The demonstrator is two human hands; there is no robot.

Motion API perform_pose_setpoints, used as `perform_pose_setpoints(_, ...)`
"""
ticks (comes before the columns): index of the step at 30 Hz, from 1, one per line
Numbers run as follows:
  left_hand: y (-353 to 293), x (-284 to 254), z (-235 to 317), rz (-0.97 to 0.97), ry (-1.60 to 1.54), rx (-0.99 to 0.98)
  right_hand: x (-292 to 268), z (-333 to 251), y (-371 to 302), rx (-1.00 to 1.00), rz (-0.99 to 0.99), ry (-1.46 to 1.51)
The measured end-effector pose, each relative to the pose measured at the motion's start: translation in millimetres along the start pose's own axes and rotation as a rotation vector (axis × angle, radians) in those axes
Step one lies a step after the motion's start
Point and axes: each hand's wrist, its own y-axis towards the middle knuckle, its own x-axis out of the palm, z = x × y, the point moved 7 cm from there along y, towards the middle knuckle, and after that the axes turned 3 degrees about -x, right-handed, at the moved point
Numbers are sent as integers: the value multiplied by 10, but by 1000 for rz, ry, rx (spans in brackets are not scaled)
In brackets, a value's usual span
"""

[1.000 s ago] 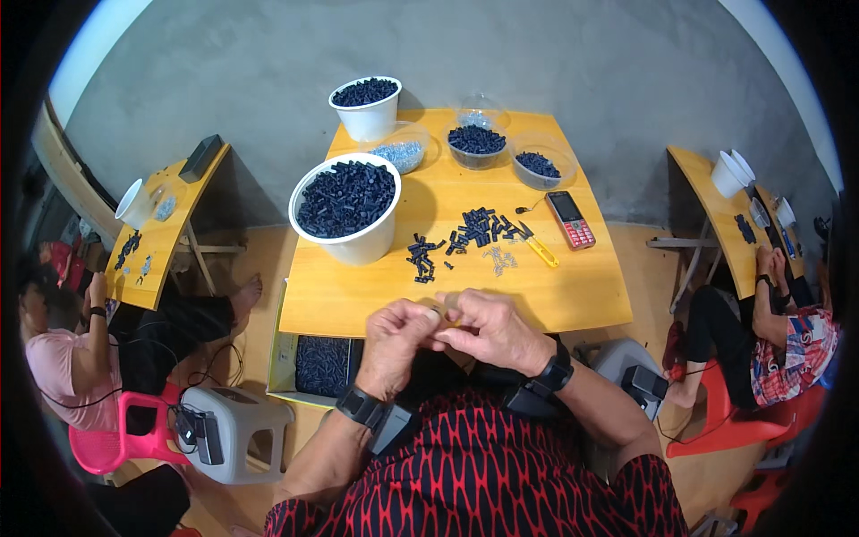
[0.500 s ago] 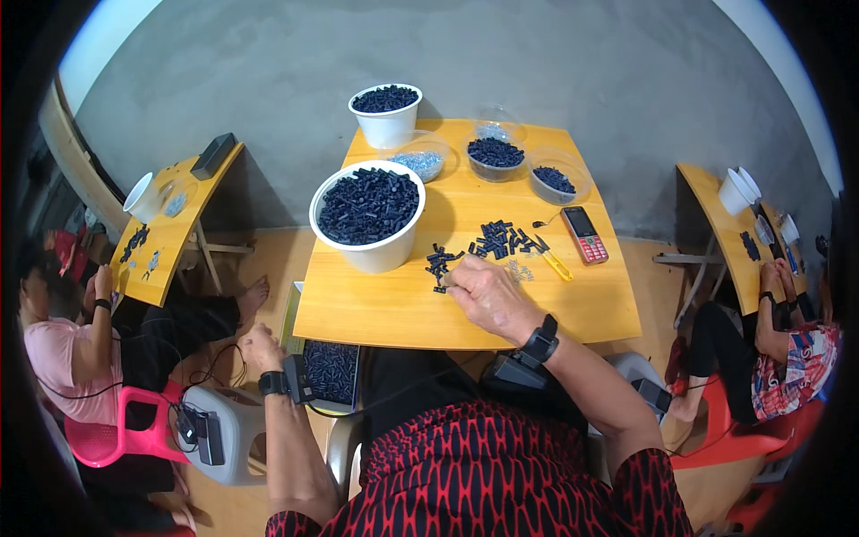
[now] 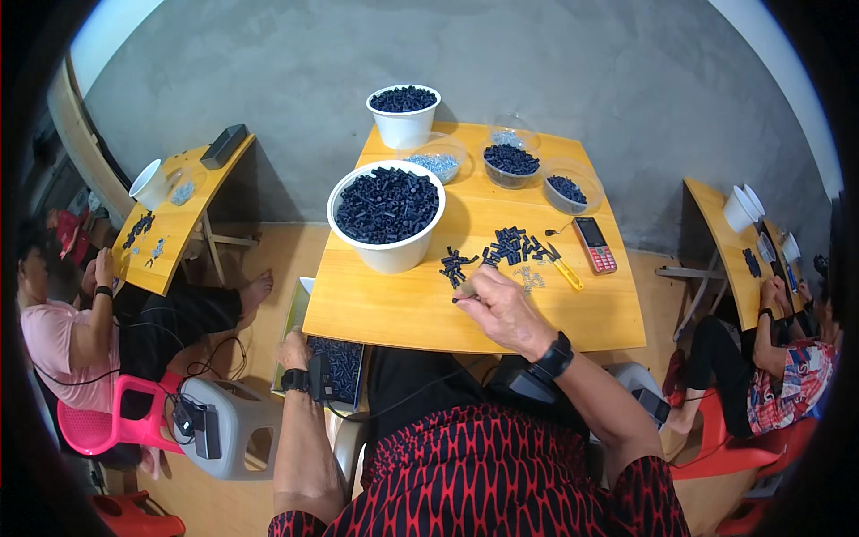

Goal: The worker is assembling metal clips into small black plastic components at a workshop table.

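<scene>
My right hand (image 3: 508,311) is above the near part of the yellow table, thumb and fingers pinched on a small black cylindrical part (image 3: 460,298). Just beyond it lie a small cluster of black parts (image 3: 455,265), a larger heap of the same parts (image 3: 512,243) and some tiny silvery pieces (image 3: 531,279). Below the table's left front corner, my left hand (image 3: 293,351) is beside a box of black parts (image 3: 336,367). Its fingers look curled; whatever they may hold is hidden.
Two white buckets (image 3: 390,258) of black parts stand on the table's left side. Clear tubs (image 3: 565,193) hold black parts and silvery pieces. A yellow-handled cutter (image 3: 567,272) lies beside a red keypad phone (image 3: 596,246). People (image 3: 70,331) sit at side tables.
My left hand has moved right to the box's edge. My right hand has drawn slightly nearer and right, with a black part now visible in its pinch. The view has shifted a little.
</scene>
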Motion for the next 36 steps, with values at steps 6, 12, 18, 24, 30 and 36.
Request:
perform_pose_setpoints(6,-1440,-373,1362,450,-433,601,-216,89,-472,509,155,638)
perform_pose_setpoints(12,-3190,529,2285,-562,-455,818,-267,-88,-674,288,52,246)
perform_pose_setpoints(18,-4147,1173,1790,-1095,24,660,-250,-98,-847,425,116,388)
perform_pose_setpoints(24,-4117,1342,1521,-1279,-158,386,-237,-105,-860,378,81,430)
perform_pose_setpoints(30,-4028,1258,1583,-1105,-158,365,-763,395,-761,371,195,-86)
perform_pose_setpoints(36,-4008,1252,1559,-1161,-190,337,-725,505,-688,240,126,-253)
